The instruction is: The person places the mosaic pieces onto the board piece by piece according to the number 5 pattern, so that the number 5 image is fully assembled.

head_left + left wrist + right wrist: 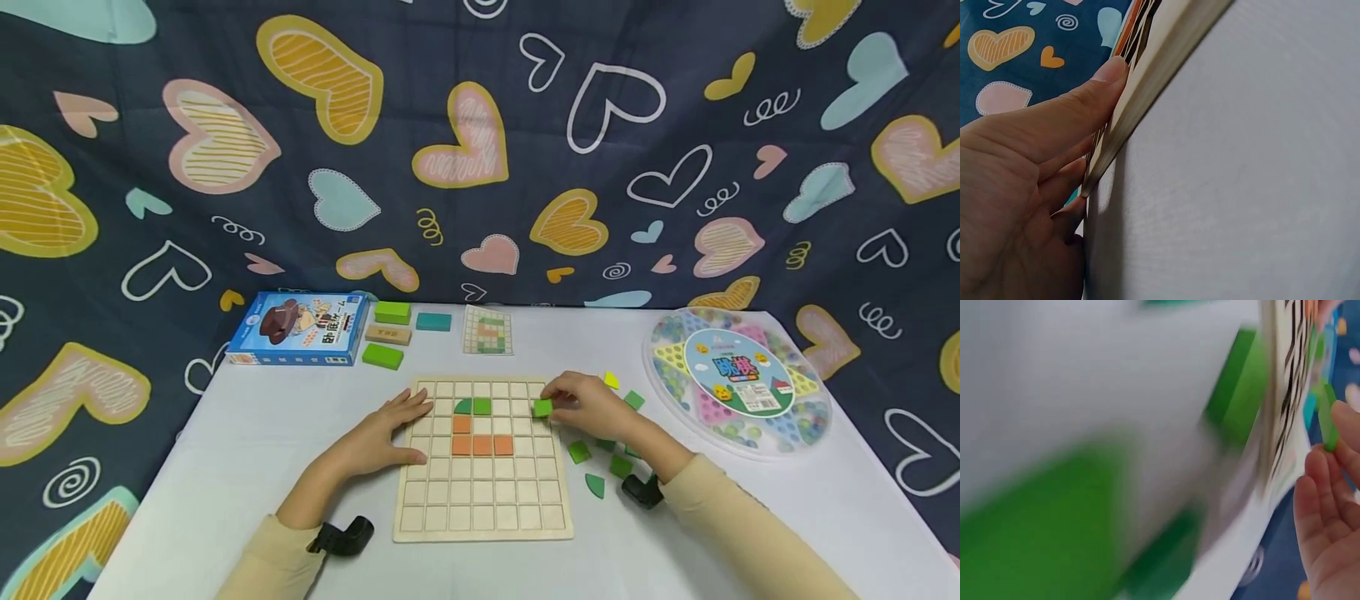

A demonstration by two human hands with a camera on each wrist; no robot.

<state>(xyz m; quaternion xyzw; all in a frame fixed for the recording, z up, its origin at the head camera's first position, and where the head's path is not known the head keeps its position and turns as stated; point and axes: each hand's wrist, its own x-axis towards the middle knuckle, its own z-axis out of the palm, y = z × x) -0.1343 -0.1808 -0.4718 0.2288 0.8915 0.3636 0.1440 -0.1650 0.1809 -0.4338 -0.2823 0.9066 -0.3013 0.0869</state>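
Item 1, wooden grid board [483, 492]: lay flat on the white table [247, 450], taken here as the landmark. On its upper squares sat a green quarter-round piece [462, 407] touching a green square [482, 406]; just below them, four orange squares [482, 444] formed an inverted T.

Item 2, left hand [390, 433]: rested flat at the board's left edge, fingers straight and apart, fingertips over the rim, gripping nothing. The left wrist view showed the fingers [1094, 87] pressed against the board's side.

Item 3, right hand [592, 404]: hovered over the board's upper right corner, thumb and fingertips pinched on a green square tile [542, 407], held above the right-hand columns. The right wrist view was blurred; the tile [1327, 419] showed at the fingertips.

Item 4, loose green pieces [600, 467]: scattered on the table just right of the board, with one yellow piece [611, 380] beyond the hand.

Item 5, pattern card [488, 330]: behind the board.

Item 6, blue game box [298, 328]: behind the board to the left, with green, tan and teal blocks [393, 333] beside it.

Item 7, round marble-game case [738, 383]: well right of the board.
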